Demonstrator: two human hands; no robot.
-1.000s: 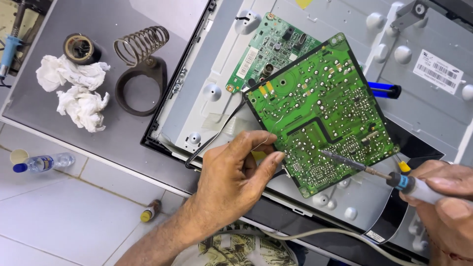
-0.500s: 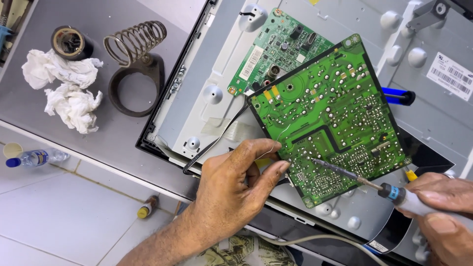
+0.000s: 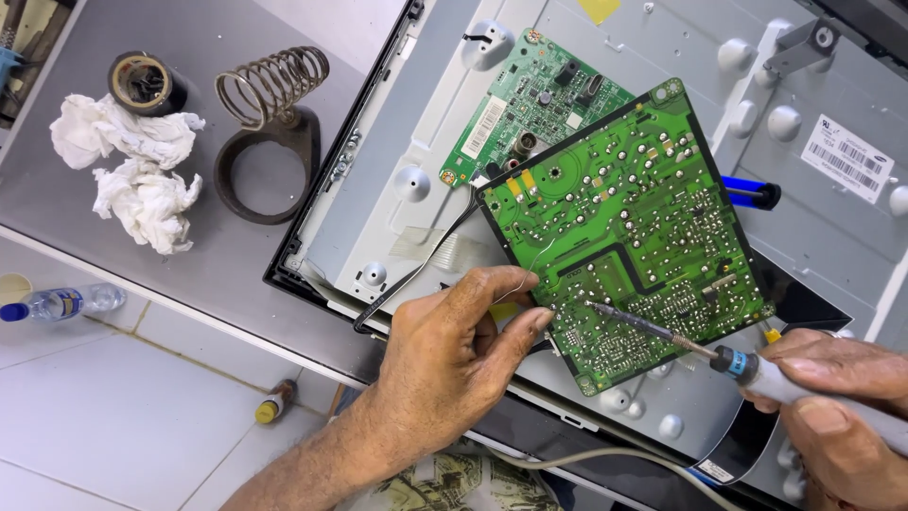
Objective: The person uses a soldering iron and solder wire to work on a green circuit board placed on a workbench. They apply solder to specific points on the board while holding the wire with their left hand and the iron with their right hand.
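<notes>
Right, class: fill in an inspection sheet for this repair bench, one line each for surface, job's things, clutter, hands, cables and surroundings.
Surface: grey metal bench bearing an opened flat screen's silver back panel.
Job's things: large green circuit board, solder side up; soldering iron, tip on the board's lower edge; thin solder wire.
Clutter: two crumpled white tissues, black tape roll, coiled iron stand.
Hands: left hand, fingers pinching the wire at the board; right hand gripping the iron.
Cables: black lead across the panel.
Surroundings: tiled floor, clear plastic bottle.
</notes>
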